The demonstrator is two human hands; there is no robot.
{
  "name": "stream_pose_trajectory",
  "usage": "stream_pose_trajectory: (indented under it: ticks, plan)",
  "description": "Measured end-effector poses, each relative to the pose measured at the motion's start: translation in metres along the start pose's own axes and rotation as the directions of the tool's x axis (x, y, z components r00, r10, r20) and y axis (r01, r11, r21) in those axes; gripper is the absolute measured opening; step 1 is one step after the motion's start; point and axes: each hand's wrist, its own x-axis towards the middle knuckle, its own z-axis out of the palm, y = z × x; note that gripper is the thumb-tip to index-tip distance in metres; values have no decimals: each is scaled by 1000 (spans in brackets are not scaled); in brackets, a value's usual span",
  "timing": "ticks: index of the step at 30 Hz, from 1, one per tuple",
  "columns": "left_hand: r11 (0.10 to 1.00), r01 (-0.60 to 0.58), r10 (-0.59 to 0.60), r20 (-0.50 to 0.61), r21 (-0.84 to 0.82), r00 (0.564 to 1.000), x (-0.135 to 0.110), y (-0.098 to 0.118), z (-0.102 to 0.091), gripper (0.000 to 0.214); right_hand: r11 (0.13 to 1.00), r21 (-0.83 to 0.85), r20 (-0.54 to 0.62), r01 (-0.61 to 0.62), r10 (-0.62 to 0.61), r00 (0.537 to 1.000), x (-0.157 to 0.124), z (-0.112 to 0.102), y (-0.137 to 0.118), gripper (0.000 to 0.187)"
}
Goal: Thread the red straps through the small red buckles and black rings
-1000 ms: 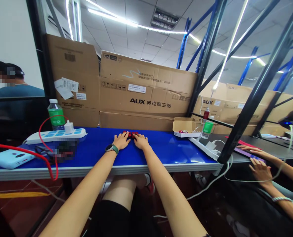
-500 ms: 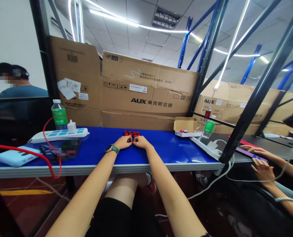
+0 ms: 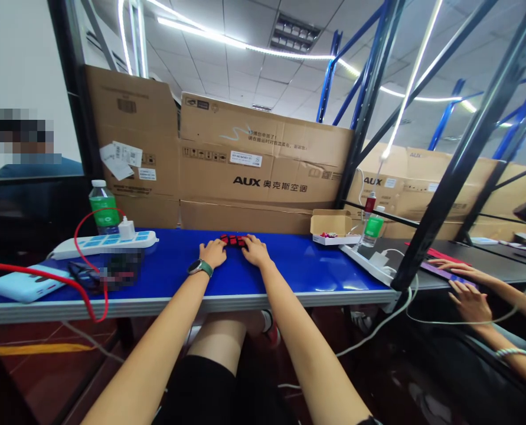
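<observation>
Near the back of the blue tabletop [image 3: 307,265], a short row of small red-and-black blocks [image 3: 233,240] lies between my two hands. My left hand [image 3: 214,252], with a green-strapped watch on its wrist, is at the row's left end, its fingers stretched forward and apart and the fingertips at the end block. At the right end is my right hand [image 3: 254,251], palm down, fingers reaching forward to the outer block. The fingertips partly cover both end blocks, so exact contact is hard to make out.
To the left are a power strip [image 3: 107,243], a light-blue power bank [image 3: 28,284], a red cable and a bottle [image 3: 104,206]. An open small box [image 3: 333,238] and another bottle [image 3: 372,228] stand right. Cardboard [image 3: 263,159] walls the back. A co-worker's hands [image 3: 470,301] are far right.
My hands were close together in front of the red blocks with fingers closed. They have parted to the row's two ends, and the fingers have spread. The blocks now show as a single row.
</observation>
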Motion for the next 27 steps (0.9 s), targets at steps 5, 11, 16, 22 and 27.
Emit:
stream_pose_trajectory:
  ticks: [5,11,16,22,27]
  plan:
    - [984,163,-155,-107,72,982,-2,1,-2,34,996,-7,152,-84,84,985,0,4,3,40]
    - [978,201,-195,-103,53,975,0,1,-9,24,1000,-16,1,-27,27,1000,1,2,-1,37]
    - [980,197,-195,-151,1,969,-1,1,-13,20,988,42,-62,147,-145,988,1,-1,-5,28]
    - [992,98,-100,-27,-78,995,-1,-2,-13,34,894,110,-34,433,-432,901,1,4,-16,54]
    - [994,72,-73,-14,-81,997,0,-6,-8,35,897,65,-3,437,-438,899,7,13,-19,35]
